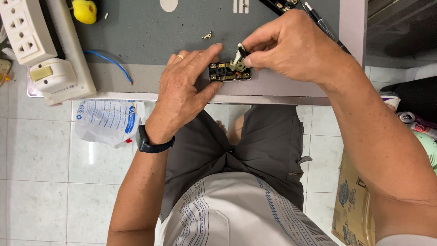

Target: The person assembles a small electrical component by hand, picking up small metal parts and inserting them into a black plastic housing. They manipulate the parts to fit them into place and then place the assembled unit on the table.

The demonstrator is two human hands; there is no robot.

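A small black electrical switch body [229, 73] with brass contacts lies open near the front edge of the grey work mat [150, 32]. My left hand [184, 91], with a ring and a black wristband, presses flat on the switch body's left side and steadies it. My right hand [287, 45] pinches a small white and brass part [238, 58] with thumb and forefinger, just above the switch body's right end. One tiny brass piece [207, 35] lies loose on the mat behind my left hand.
White socket strips and a white plug [50, 75] sit at the table's left end, beside a blue wire [111, 61] and a yellow object [84, 11]. A plastic bag [107, 120] lies on the tiled floor; a cardboard box [353, 209] stands at right.
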